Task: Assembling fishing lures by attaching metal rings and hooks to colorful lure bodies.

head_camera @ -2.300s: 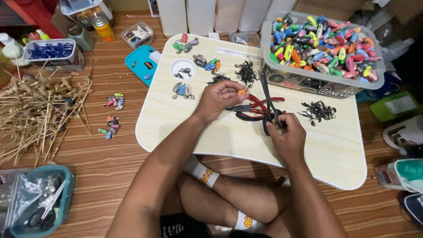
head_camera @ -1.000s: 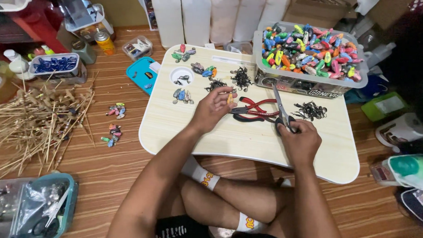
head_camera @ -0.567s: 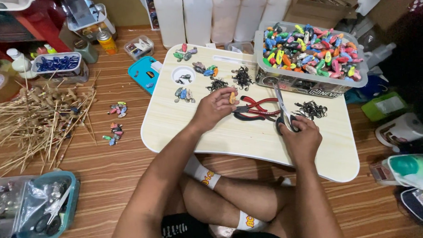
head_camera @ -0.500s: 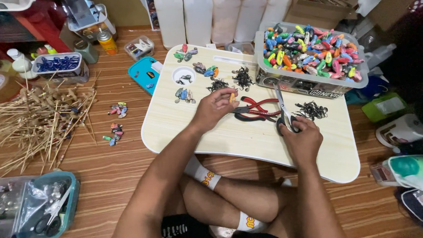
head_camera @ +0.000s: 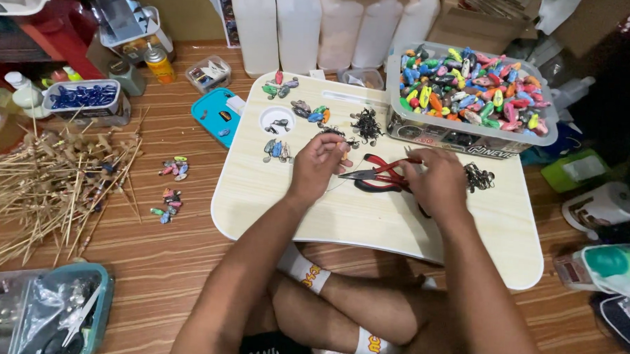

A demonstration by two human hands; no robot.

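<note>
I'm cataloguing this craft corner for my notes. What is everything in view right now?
lap table: one, pale wood, on the floor over crossed legs
red-handled pliers: one, mid-table between both hands
clear bin: one, full of multicoloured small lures, table's far right corner
black metal bits: small pile, beside right hand
loose lures: several, mixed colours, table's far left
bamboo sticks: large heap, tan, floor at left
teal tray: one, floor left of the table
white jugs: several, along the back
left hand: pinching something small, too small to tell
right hand: on the pliers' handles
</note>
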